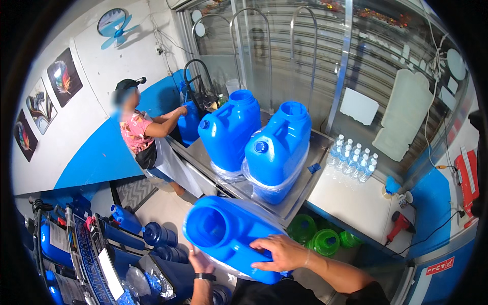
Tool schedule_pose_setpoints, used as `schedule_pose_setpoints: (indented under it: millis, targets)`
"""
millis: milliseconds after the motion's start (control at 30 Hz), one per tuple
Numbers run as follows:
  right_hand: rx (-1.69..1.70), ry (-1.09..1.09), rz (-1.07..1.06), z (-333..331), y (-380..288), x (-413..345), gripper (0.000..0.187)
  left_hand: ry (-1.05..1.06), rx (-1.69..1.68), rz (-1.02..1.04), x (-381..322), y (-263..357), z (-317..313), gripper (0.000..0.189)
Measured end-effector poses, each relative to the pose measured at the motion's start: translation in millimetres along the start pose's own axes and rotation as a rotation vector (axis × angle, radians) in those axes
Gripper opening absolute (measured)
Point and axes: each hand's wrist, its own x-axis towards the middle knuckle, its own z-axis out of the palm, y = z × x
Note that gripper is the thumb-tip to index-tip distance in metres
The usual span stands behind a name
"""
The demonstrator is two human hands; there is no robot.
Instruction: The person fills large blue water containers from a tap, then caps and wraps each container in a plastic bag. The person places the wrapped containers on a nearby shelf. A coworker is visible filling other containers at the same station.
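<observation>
A blue plastic water jug (244, 244) is tilted in front of my body, its wide open mouth turned up towards the left. My right hand (280, 251) has its fingers over the jug's moulded handle. Against the side below the neck, my left hand (200, 261) supports it, partly hidden by the jug. Clear plastic film shows along its lower edge. Two similar blue jugs, a left one (228, 137) and a right one (280, 152), stand upright and uncapped at the top on the steel counter (320, 143), with clear film around their lower parts.
A person (139, 133) works at another blue container at the left. Curved metal taps (270, 57) rise behind the jugs. Several small water bottles (352, 158) and a red heat gun (398, 227) lie along the white counter (335, 194). Green round bottles (324, 242) sit below; blue bottles (158, 233) crowd the left floor.
</observation>
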Motion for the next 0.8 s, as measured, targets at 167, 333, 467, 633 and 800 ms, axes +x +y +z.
schedule_pose_setpoints:
  millis: [167, 333, 467, 633, 800]
  targets:
    - [0.148, 0.299, 0.086, 25.0, -7.8, 148.7, 0.038, 0.147, -0.059, 0.329, 102.4, 57.0, -73.4, 0.058]
    - [0.222, 0.579, 0.252, 51.6, 9.0, 337.7, 0.044, 0.238, 0.272, 0.647, 169.5, 71.3, -88.1, 0.066]
    - [0.318, 0.651, 0.359, 68.2, 30.2, 450.1, 0.049, 0.143, 0.428, 0.674, 216.3, 89.1, -50.1, 0.086]
    - [0.315, 0.699, 0.394, 79.9, 73.3, 549.6, 0.055, -0.005, 0.510, 0.720, 355.3, 122.3, -15.8, 0.092]
    - [0.093, 0.629, 0.371, 53.8, 140.8, 608.1, 0.066, -0.003, 0.535, 0.619, 478.1, 117.1, 11.5, 0.087]
